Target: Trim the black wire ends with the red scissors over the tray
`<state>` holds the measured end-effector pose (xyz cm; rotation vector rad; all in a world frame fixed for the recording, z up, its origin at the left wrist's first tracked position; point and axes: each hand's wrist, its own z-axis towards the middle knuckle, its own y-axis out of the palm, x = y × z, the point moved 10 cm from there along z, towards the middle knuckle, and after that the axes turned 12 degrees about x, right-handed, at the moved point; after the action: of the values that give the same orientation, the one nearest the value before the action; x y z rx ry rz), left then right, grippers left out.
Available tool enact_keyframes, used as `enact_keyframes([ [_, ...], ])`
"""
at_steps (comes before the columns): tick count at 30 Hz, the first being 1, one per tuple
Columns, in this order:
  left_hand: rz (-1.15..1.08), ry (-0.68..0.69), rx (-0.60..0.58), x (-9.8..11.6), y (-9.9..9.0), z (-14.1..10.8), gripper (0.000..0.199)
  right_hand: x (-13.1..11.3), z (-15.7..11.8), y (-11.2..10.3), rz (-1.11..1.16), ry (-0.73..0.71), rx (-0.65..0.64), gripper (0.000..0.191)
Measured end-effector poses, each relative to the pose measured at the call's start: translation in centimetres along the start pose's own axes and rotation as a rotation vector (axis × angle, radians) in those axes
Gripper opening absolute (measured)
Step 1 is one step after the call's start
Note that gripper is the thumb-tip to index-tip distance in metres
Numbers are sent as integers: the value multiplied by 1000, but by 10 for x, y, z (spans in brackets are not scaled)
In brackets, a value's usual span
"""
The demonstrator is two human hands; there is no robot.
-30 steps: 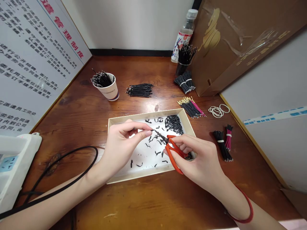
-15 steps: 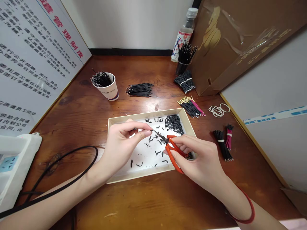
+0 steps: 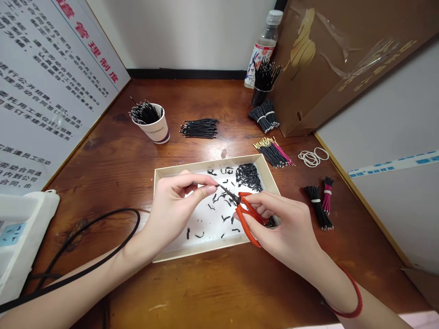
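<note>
The left hand (image 3: 174,201) pinches a thin black wire (image 3: 217,185), mostly hidden, between thumb and index finger above the tray (image 3: 206,250). The right hand (image 3: 286,224) is curled around the red-handled scissors (image 3: 237,199), blade tips at the wire. The hands overlap the tray's left and right edges. Beyond its far edge, a strip of tabletop (image 3: 192,153) separates tray from wire pile (image 3: 199,128). A black cable (image 3: 120,209) crosses the left forearm.

orange-red scissor handles (image 3: 244,228), cream box (image 3: 206,254), black clippings (image 3: 248,177), wood-grained brown table (image 3: 192,292), red wristband (image 3: 358,299)
</note>
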<state>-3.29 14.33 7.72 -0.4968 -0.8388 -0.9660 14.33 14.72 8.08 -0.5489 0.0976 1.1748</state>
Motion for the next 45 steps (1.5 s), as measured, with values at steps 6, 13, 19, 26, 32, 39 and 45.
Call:
enact_keyframes([
  [6, 9, 10, -12, 1, 2, 0, 6, 1, 0, 0, 7, 9, -8, 7],
  [13, 6, -9, -23, -2, 3, 0, 5, 1, 0, 0, 6, 10, -2, 6],
  [19, 14, -6, -27, -1, 2, 0, 4, 1, 0, -1, -8, 8, 3, 4],
  [26, 18, 5, -34, -1, 2, 0, 5, 2, 0, 0, 15, 10, -3, 6],
  [32, 17, 0, -36, -1, 3, 0, 5, 2, -1, 0, 7, 13, 0, 5],
  [39, 8, 2, -44, 0, 4, 0, 6, 1, 0, -1, 5, -4, 12, 6],
  [45, 6, -5, -52, -1, 5, 0, 6, 2, -1, -1, 1, 6, 3, 5],
])
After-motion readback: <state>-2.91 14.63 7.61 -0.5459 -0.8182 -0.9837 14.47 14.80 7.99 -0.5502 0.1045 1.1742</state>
